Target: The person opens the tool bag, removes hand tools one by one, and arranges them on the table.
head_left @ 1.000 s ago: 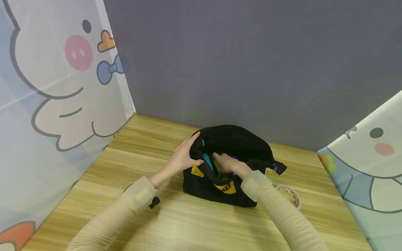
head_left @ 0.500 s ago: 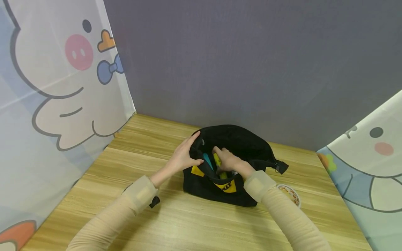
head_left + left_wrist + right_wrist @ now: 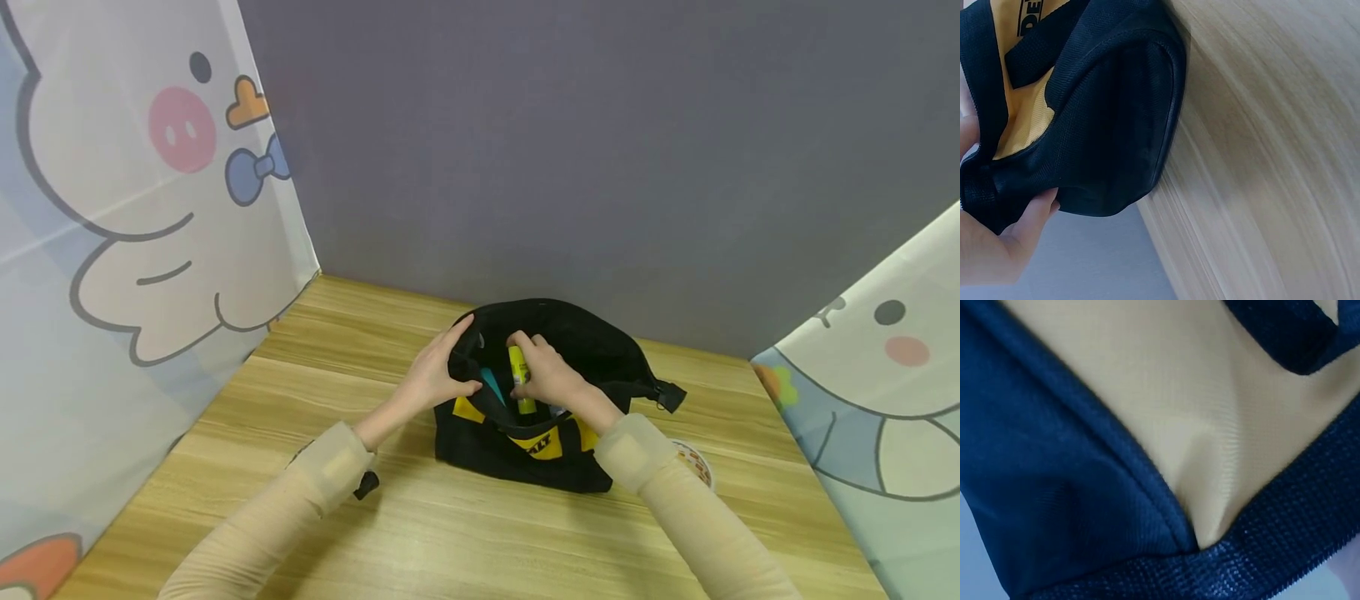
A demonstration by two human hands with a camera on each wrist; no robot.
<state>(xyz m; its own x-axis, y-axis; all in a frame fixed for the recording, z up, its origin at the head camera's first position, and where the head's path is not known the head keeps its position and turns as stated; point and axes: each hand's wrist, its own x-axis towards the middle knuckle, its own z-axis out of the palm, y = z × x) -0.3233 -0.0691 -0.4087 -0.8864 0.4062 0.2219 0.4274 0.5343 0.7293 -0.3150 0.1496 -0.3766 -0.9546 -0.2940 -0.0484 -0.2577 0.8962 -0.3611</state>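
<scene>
A black and yellow tool bag (image 3: 487, 454) stands on the table with its zipped mouth spread wide. My left hand (image 3: 437, 371) grips the left end of its rim; in the left wrist view the fingers (image 3: 1038, 209) press into the black side fabric. Inside the mouth, my right hand (image 3: 551, 371) holds a yellow tube (image 3: 520, 367) with dark print, thumb and fingers on either side of it. A teal thing (image 3: 491, 385) lies beside it in the bag. The right wrist view is filled by the bag's yellow panel (image 3: 1147, 394) and black trim, with the right fingers hidden.
A round white roll or ring with an orange-red pattern (image 3: 697, 462) lies right of the bag, partly behind the right sleeve. The bag's zipper end (image 3: 670, 396) sticks out to the right. A small black piece (image 3: 366, 484) shows by the left wrist. A grey wall (image 3: 562, 167) rises behind.
My right hand has risen slightly from deep in the bag and tilted the yellow tube up, so more of it shows. The left hand keeps its grip on the rim.
</scene>
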